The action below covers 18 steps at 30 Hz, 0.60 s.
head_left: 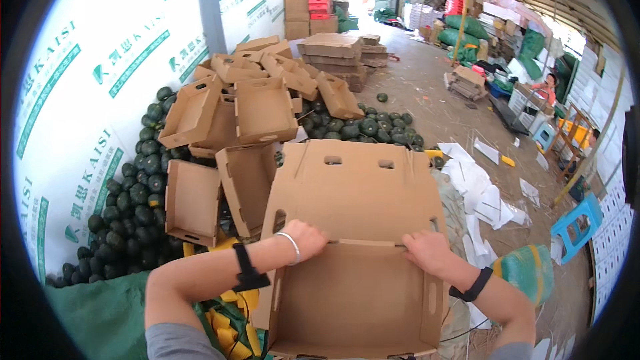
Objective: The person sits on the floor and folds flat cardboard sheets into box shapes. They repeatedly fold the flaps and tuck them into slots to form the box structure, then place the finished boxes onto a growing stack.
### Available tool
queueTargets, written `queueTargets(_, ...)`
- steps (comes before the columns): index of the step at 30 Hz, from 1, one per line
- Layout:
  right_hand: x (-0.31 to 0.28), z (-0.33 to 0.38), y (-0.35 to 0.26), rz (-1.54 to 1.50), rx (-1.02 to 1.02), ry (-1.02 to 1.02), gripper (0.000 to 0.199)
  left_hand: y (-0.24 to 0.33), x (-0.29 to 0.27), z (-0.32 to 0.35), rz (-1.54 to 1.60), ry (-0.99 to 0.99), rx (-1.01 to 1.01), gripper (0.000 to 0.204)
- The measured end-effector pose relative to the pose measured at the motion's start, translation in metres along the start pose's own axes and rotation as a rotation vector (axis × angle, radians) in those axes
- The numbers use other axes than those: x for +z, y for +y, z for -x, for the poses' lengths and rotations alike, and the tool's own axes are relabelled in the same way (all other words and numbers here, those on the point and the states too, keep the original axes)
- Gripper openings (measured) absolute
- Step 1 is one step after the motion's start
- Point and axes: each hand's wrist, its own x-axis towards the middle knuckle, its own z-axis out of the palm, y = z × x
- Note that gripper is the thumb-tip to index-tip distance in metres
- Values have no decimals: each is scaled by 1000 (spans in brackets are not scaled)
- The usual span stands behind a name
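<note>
Directly in front of me is a shallow open cardboard tray [353, 300] with handle slots in its sides. My left hand [304, 240] grips the left part of its far wall, fingers curled over the edge. At the right end of that same wall, my right hand [427, 251] has its fingers closed on the cardboard. A flat cardboard blank [353, 187] with cut-out handle holes lies beyond and partly beneath the tray. The fingertips of both hands are partly hidden behind the wall.
Finished cardboard trays [267, 108] lie heaped at the far left on dark green round squashes [139, 193]. Folded cardboard stacks [332, 50] stand behind them. White paper scraps [470, 180] litter the floor at right, near a blue plastic stool [579, 227]. A person [548, 88] sits farther back.
</note>
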Motion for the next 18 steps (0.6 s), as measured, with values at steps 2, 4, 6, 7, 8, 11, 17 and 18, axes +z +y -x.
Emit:
queueTargets(2,-22,-2,12,-92,150,182,35,-18,-39,-5,-58,-115,-90,33)
queueTargets(4,-48,8,23,-148,268,448,46,-67,-75,-5,-106,-116,-355,33)
queueTargets(6,-71,25,38,-180,320,791,62,-141,-82,19,84,326,-649,30)
queueTargets(7,-63,32,48,-210,375,680,69,-186,-70,49,373,674,-662,37)
queueTargets(8,-37,60,63,-206,473,560,77,-177,-77,53,884,840,-618,58)
queueTargets(11,69,120,88,-358,598,265,95,-159,27,65,1058,705,-381,90)
queueTargets(17,82,121,26,-684,704,147,95,-6,118,113,1241,328,-686,68)
queueTargets(18,78,118,26,-555,703,140,89,2,125,116,1147,388,-721,53)
